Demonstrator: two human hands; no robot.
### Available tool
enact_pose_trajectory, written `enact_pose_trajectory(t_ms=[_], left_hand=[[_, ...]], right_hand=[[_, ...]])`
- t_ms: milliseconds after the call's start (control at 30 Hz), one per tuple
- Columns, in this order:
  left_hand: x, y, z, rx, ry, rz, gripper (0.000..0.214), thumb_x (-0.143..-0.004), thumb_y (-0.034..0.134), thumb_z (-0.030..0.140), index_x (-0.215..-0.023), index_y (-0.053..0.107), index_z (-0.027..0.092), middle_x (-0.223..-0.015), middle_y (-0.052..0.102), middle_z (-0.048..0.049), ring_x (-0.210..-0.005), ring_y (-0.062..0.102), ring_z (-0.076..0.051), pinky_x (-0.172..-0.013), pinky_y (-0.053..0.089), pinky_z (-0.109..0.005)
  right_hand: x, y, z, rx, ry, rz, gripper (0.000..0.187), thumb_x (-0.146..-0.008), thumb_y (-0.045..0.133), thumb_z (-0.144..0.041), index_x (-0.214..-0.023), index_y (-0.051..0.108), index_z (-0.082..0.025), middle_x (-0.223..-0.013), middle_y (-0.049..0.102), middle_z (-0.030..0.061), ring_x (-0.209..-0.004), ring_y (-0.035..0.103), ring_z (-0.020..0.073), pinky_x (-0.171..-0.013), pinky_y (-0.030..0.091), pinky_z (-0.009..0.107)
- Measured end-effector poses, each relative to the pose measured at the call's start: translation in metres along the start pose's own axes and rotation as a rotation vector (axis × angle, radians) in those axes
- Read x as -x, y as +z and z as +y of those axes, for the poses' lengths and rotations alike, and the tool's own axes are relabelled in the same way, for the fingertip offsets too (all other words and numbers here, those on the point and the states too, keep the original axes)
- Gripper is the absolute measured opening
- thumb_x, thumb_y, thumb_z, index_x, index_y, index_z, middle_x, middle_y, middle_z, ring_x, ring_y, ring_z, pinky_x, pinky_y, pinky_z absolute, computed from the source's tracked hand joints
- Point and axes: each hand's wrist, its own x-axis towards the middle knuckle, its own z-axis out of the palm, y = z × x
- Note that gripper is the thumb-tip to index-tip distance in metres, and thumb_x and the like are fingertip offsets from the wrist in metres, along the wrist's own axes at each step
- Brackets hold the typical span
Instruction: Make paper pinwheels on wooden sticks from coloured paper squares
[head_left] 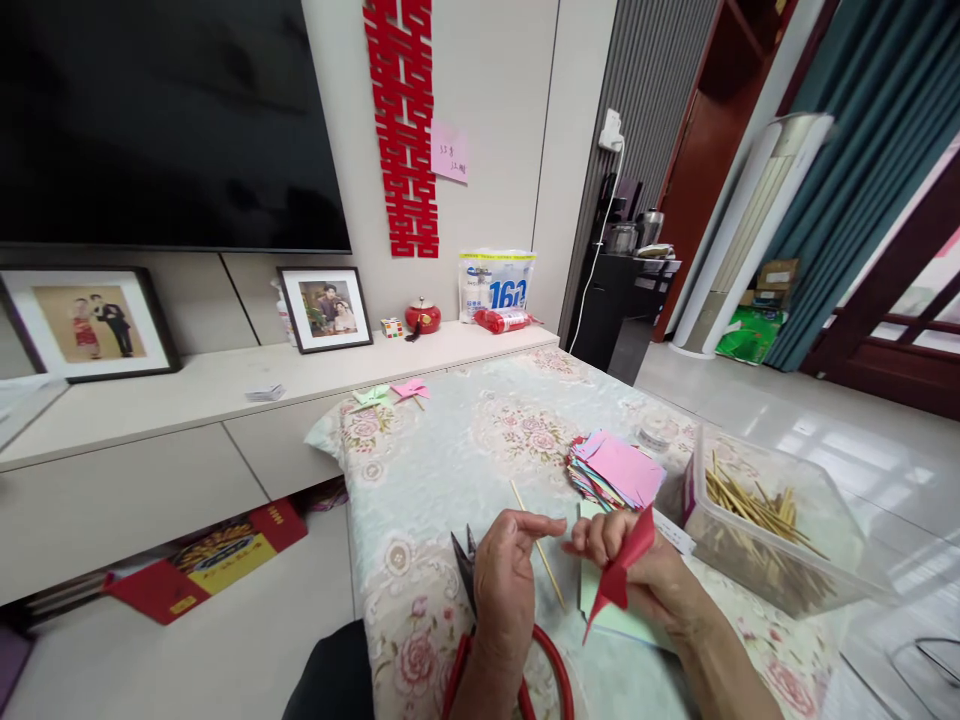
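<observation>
My right hand point(664, 585) has its fingers curled around a red paper pinwheel point(628, 565), whose pointed blades stick out toward me. My left hand point(506, 590) faces it a short gap away, fingers stretched out and nothing visible in them. Under my left wrist lie red-handled scissors point(555, 668), blades pointing away and partly hidden by the hand. A thin wooden stick point(551, 575) rests on the cloth between my hands. Beneath my right hand are pale green paper sheets point(615, 612). Just beyond it sits a stack of coloured paper point(622, 468), pink on top.
A clear plastic box point(787, 535) of wooden sticks stands at the right, near a tape roll point(654, 436). Finished green point(373, 397) and pink pinwheels point(411, 389) lie at the far left corner of the flowered tablecloth point(442, 440). Behind runs a white cabinet point(210, 390) with framed photos.
</observation>
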Motion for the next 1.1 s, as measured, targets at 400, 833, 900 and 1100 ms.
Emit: enact_pose_trajectory(t_ms=[400, 833, 900, 1100], left_hand=[[0.009, 0.012, 0.007, 0.136, -0.113, -0.114, 0.037, -0.086, 0.058, 0.041, -0.064, 0.075, 0.017, -0.067, 0.073, -0.0078, -0.073, 0.069, -0.025, -0.098, 0.045, -0.043], [0.012, 0.024, 0.017, 0.15, -0.26, 0.013, 0.026, -0.076, 0.069, 0.039, -0.067, 0.073, 0.016, -0.071, 0.071, -0.008, -0.08, 0.068, -0.026, -0.089, 0.051, -0.042], [0.005, 0.023, 0.024, 0.115, -0.281, 0.142, 0.018, -0.071, 0.075, 0.034, -0.07, 0.071, 0.017, -0.071, 0.069, -0.0044, -0.075, 0.065, -0.021, -0.08, 0.053, -0.037], [-0.005, 0.021, 0.039, 0.056, -0.525, -0.03, 0.034, -0.072, 0.081, 0.035, -0.096, 0.074, 0.013, -0.091, 0.074, -0.0127, -0.088, 0.068, -0.024, -0.086, 0.052, -0.039]], right_hand=[[0.028, 0.009, 0.006, 0.164, 0.041, -0.136, 0.029, -0.069, 0.084, -0.051, -0.063, 0.076, -0.024, -0.061, 0.073, 0.006, -0.068, 0.067, 0.0228, -0.075, 0.052, 0.039], [0.026, 0.009, 0.015, 0.017, 0.033, -0.152, 0.022, -0.066, 0.09, -0.036, -0.065, 0.074, -0.02, -0.063, 0.074, 0.0064, -0.064, 0.07, 0.0221, -0.065, 0.055, 0.035], [0.024, 0.006, 0.017, 0.016, -0.003, -0.167, 0.029, -0.068, 0.087, -0.041, -0.059, 0.071, -0.02, -0.059, 0.073, 0.0068, -0.063, 0.071, 0.0225, -0.065, 0.055, 0.035], [0.018, 0.018, 0.023, 0.005, 0.014, -0.265, 0.048, -0.074, 0.079, -0.054, -0.046, 0.06, -0.02, -0.047, 0.064, 0.0039, -0.054, 0.068, 0.0197, -0.058, 0.054, 0.031]])
